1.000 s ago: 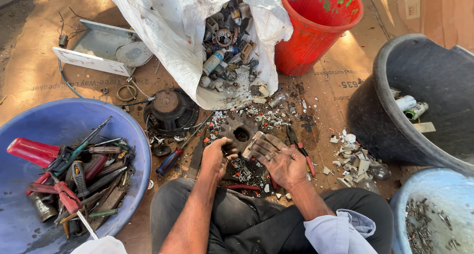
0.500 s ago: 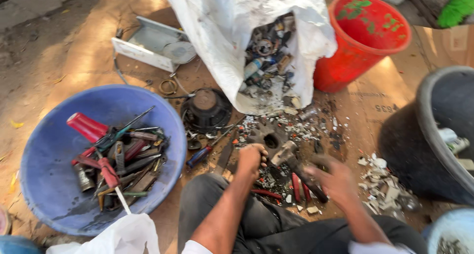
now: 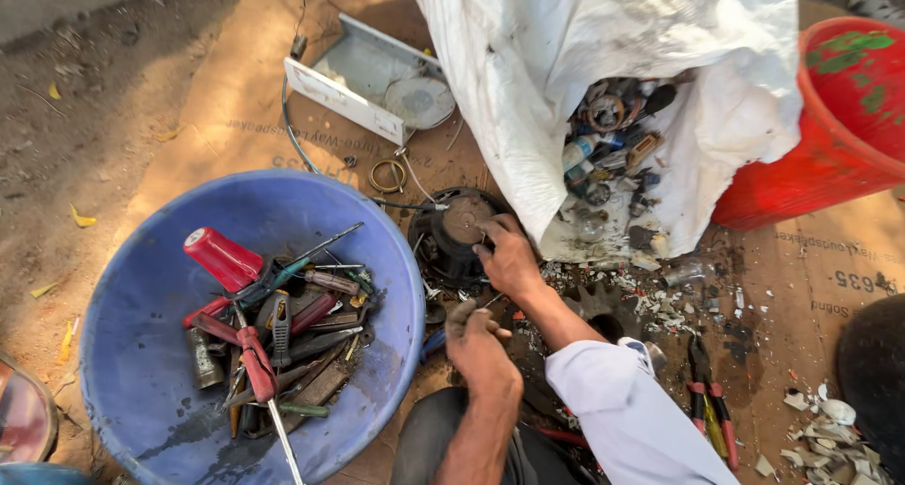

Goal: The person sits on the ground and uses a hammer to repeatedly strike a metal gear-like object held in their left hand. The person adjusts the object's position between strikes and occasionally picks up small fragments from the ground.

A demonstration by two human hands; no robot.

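White sack [image 3: 528, 98], largest thing here, lies open-mouthed on cardboard [image 3: 236, 117]; in its mouth a jumble of small motors, coils and plastic scrap [image 3: 613, 155]. Blue basin [image 3: 141, 372] at lower left holds hand tools [image 3: 273, 329]: screwdrivers, red-handled pliers, a red cylindrical handle, a few grimy metal bits. Red bucket [image 3: 830, 155] at upper right, just beside the sack; contents hidden from this angle. White metal tray [image 3: 363, 84] above the basin carries a round grey disc. Black round motor [image 3: 457, 235] sits on the cardboard between basin and sack, touching the sack's edge. Right hand [image 3: 509, 259] rests on the motor's near rim, fingers curled onto it, grip closed on the rim as far as can be seen. Left hand [image 3: 481, 348] just below, beside the basin's edge, fingers bent around a thin metal tool [image 3: 492, 301]; the tool is mostly hidden by the fingers. Red-handled pliers [image 3: 709, 405] lie on the cardboard at right, near white plastic chips [image 3: 820, 428]. Small brass ring [image 3: 387, 175] lies above the motor.
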